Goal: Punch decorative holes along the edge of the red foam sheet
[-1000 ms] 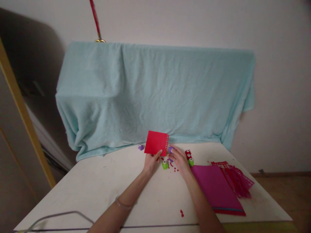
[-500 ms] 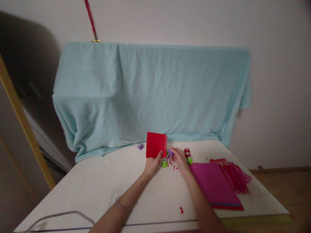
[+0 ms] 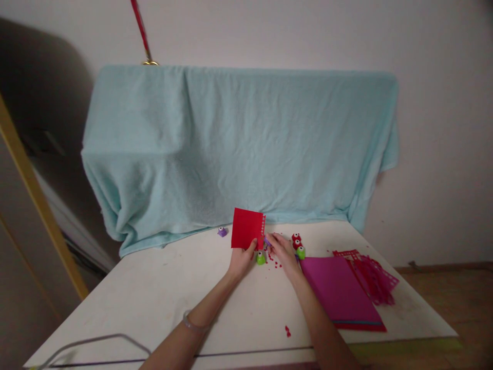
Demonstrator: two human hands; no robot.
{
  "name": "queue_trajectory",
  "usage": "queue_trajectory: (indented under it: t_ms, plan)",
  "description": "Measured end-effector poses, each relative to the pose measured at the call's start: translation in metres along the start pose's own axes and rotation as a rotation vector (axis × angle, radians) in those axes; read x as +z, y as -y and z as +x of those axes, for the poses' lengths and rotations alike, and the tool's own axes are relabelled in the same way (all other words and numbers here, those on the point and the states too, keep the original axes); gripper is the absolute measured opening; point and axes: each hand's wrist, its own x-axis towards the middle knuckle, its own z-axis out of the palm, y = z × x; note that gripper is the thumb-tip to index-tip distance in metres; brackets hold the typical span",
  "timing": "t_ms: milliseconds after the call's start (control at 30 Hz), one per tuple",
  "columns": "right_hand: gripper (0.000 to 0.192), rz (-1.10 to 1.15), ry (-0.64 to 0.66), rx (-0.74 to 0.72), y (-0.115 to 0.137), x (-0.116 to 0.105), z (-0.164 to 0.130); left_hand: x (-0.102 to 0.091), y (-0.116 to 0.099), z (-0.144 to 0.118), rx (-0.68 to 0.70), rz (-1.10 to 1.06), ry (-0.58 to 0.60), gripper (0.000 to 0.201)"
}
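Matt red paper square (image 3: 246,228), fuzzy cloth towel (image 3: 239,144), smooth matt white table (image 3: 154,298).

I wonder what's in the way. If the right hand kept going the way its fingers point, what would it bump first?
The right hand points toward the red paper square held by the left hand, so probably that paper's punched edge. A small purple punch seems pinched at its fingertips, though depth is unclear.

Red card and purple punch, held over the table's far middle.

The red card (image 3: 246,228) is a small square sheet standing nearly upright, pinched at its lower edge by the left hand (image 3: 242,259); a column of small punched holes runs down its right edge. The purple punch (image 3: 267,241) is mostly hidden under the right hand (image 3: 283,250), set against the card's lower right corner.
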Motion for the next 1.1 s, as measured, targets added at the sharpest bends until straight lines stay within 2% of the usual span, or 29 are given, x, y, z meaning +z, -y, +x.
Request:
queue_trajectory:
  t_ms: [267, 500, 767, 1100]
  plan:
    - [0.039, -0.062, -0.009, -0.025, 0.0038, -0.0014, -0.0005, 0.0016, 0.0015, -0.0003, -0.002, -0.047, -0.018, 0.044]
    - [0.039, -0.072, -0.005, -0.027, 0.0042, -0.0013, -0.0002, 0.0005, 0.0017, 0.0005, 0.001, -0.041, 0.013, 0.043]
    - [0.041, -0.084, -0.01, -0.012, 0.0029, -0.0012, -0.0003, -0.0007, -0.0014, 0.0007, 0.029, -0.003, -0.007, 0.043]
    - [0.04, -0.06, -0.028, -0.024, 0.0022, -0.003, 0.0017, 0.0017, 0.0046, 0.0015, 0.047, -0.009, 0.009, 0.045]
